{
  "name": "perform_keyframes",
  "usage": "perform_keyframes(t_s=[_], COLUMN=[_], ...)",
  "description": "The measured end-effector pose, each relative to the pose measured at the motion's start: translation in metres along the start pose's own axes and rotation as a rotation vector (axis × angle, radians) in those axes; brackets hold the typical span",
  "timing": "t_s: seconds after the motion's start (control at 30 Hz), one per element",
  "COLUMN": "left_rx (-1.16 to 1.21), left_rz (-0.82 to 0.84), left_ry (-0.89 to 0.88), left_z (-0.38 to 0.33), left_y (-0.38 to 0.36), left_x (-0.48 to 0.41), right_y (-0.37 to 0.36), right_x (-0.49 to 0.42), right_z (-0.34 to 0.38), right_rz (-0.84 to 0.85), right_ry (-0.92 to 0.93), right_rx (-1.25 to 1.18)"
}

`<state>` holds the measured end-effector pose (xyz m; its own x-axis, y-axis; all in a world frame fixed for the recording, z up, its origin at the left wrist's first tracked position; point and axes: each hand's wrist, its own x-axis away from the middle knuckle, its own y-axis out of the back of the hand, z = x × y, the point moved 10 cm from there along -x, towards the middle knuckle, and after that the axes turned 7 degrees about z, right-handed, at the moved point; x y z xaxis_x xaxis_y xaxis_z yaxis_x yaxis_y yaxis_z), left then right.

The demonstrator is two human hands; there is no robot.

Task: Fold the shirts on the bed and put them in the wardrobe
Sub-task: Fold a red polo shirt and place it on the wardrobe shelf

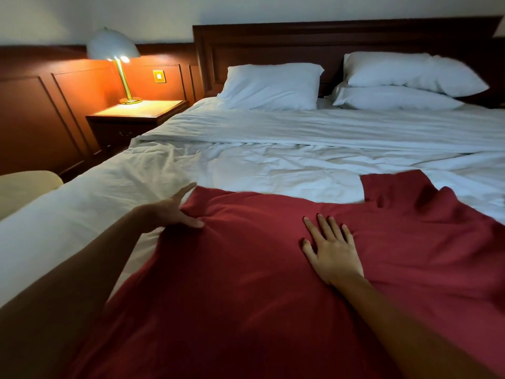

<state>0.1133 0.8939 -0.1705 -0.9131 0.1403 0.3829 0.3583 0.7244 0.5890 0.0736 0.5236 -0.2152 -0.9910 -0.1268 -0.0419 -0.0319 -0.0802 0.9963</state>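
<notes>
1. Head view: red shirt (246, 269) is laid lower centre, on the bed (273, 165).
2. Right hand (332, 253) is pressed flat on it, fingers spread.
3. Left hand (172, 212) is rested at its left edge, fingers straight.
4. Creases are best smoothed outward before folding.

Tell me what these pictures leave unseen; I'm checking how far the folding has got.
Head view:
- The red shirt: lower part cut off by the bottom edge, right side by the right edge.
- Fabric beneath the right hand and forearm: hidden by them.
- Wardrobe: outside the frame.
</notes>
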Motion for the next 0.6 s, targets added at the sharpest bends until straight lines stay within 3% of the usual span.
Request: perform_keyframes(t_s=[0.1,0.2,0.23,0.3,0.4,0.5,0.57,0.6], left_rx=[-0.102,-0.236,-0.216,-0.101,0.110,0.055,0.053,0.013], left_rz=[-0.198,-0.556,-0.591,-0.458,-0.059,0.264,0.256,0.149], left_ry=[-0.125,-0.080,-0.051,0.002,-0.042,-0.017,0.039,0.034], left_z=[0.003,0.019,0.023,0.030,0.017,0.011,0.024,0.029], left_y=[0.010,0.029,0.029,0.015,-0.020,-0.053,-0.054,-0.045], left_x=[0.013,0.034,0.043,0.053,0.073,0.105,0.120,0.124], right_y=[-0.006,-0.010,-0.011,-0.012,-0.012,-0.009,-0.007,-0.005], right_x=[0.011,0.024,0.029,0.040,0.060,0.085,0.104,0.115], right_z=[0.006,0.011,0.012,0.015,0.021,0.027,0.032,0.034], right_rz=[0.061,0.145,0.170,0.218,0.271,0.305,0.316,0.318], right_ry=[-0.004,0.005,0.012,0.026,0.038,0.038,0.033,0.032], right_rx=[-0.006,-0.028,-0.033,-0.045,-0.073,-0.090,-0.098,-0.101])
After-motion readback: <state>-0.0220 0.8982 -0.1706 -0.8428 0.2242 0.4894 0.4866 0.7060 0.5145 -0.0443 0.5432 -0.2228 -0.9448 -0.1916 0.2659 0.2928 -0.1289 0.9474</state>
